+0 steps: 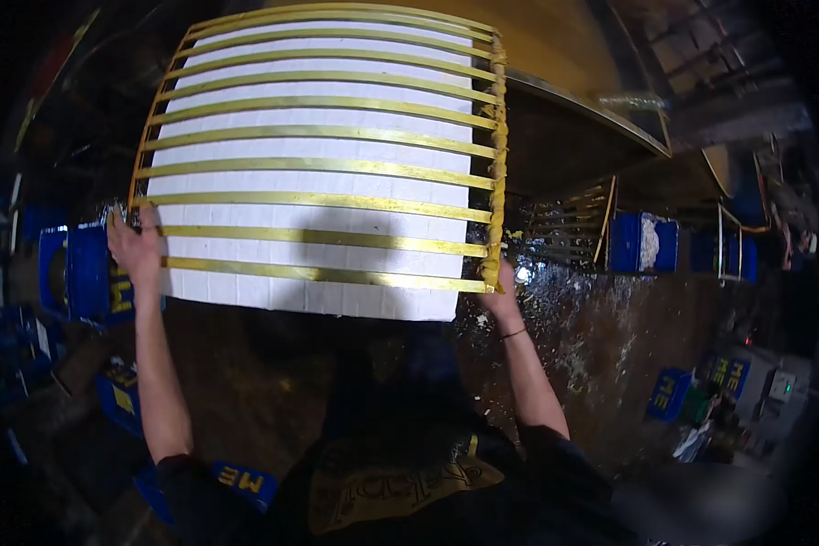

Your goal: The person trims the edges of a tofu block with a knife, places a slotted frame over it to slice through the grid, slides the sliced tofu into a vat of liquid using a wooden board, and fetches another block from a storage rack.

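Both hands hold up a yellow slatted frame (323,136) with a white block slab (309,218) lying behind its bars. The left hand (136,246) grips the frame's left edge, fingers (123,223) wrapped over it – the right hand (499,287) clasps the lower right corner, its fingers hidden behind the frame. Left of the left fingers stands a blue crate (86,268); right of the right fingers, well apart, another blue crate (642,241) holds white pieces. Below lies a wet, dark floor (601,328).

Single head-worn view; looks forward and down, close over the hands (136,244).
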Demonstrator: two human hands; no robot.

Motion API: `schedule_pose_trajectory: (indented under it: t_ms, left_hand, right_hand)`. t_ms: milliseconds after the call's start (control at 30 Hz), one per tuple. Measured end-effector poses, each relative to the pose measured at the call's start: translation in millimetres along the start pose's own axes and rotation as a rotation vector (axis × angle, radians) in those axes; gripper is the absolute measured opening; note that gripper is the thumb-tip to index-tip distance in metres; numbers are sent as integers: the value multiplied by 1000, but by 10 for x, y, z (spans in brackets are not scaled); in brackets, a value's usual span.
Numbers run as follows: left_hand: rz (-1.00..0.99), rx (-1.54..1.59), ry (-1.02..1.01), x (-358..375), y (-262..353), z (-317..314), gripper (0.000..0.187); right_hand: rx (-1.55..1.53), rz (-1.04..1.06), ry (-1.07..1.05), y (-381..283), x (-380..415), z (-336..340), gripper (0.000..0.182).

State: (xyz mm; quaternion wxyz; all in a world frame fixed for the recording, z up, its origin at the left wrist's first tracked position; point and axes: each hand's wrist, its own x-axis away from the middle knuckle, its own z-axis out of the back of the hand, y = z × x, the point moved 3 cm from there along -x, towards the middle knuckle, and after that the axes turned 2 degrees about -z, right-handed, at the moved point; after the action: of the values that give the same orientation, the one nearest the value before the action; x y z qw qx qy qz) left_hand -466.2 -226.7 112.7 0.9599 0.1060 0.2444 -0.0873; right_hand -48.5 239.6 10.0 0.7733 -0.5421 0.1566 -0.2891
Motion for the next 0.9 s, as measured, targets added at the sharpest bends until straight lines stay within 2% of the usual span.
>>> schedule_pose_trajectory:
  t_ms: [33,67,100,167,200,233,267,300,333,400,433,467,500,533,567,600,633,667,700,733,767,800,833,867,900]
  left_hand:
    - [68,-15,-76,-139,-128,-85,74]
    - [199,276,-267,-222,-113,-75,72]
    - [323,563,-457,-301,-72,-12,70]
    - [430,649,-560,-403,-81,111,66]
    - [379,662,-571,-414,-173,170,65]
    - [330,668,-585,-434,-14,406,64]
    - [422,622,-561,-419,55,700,56]
    - [477,755,-612,-400,184,1051,42]
    - [430,874,-633,-342,365,1426,33]
    - [240,1012,-794,-153,825,2167,37]
    - [186,1169,-701,86,1189,2428,43]
    - [91,1160,-670,280,1559,2612,49]
    - [231,1208,-727,516,1977,2755,50]
    - [174,1148,-832,740,2273,2825,46]
    - [207,1112,-904,1050,2698,2877,39]
    - [176,1142,-892,1411,3128,2789,30]
    - [33,1112,-974,1731,3411,2597,24]
    - [-353,1122,-752,2091,3643,2301,17]
    - [-316,1013,-855,2313,3948,2174,10]
    - [-324,998,-812,2691,4120,1853,17]
    - [-302,984,-784,3005,4314,1590,13]
    - [-332,936,-831,3327,4411,1232,13]
    - [-428,820,-910,3689,4439,807,16]
    - [-518,699,-985,4030,4452,369,21]
    - [-436,607,-1461,4349,4495,-108,48]
  right_hand:
    - [-303,-169,62,-256,-100,52,32]
    - [-593,-457,83,-407,-210,121,32]
    - [-832,-511,141,-858,-217,83,38]
    - [-528,-244,170,-977,-344,43,36]
    - [-472,-128,167,-1058,-298,32,31]
    - [-488,-106,171,-1058,-259,77,31]
    - [-474,-104,182,-1038,-200,171,30]
    - [-460,-109,190,-976,-109,304,30]
    - [-489,-180,204,-875,-8,466,29]
    - [-477,-144,198,-590,205,810,27]
    - [-395,-136,164,-197,282,955,32]
    - [-217,-250,128,210,367,1031,36]
    - [-33,-362,91,474,429,1090,41]
    - [183,-339,146,512,465,1125,48]
    - [397,-312,204,487,489,1113,55]
    - [235,-250,238,23,459,1096,59]
    - [39,-254,245,-82,402,1021,63]
    - [-146,-232,196,-472,381,984,64]
    - [-334,-207,155,-796,369,963,66]
    - [-330,-226,91,-770,338,915,70]
    - [-326,-247,30,-737,313,866,74]
    - [-107,-246,136,-757,270,864,62]
    - [-112,-259,149,-504,195,840,62]
    - [36,-328,234,16,97,780,51]
    - [185,-396,315,563,2,707,40]
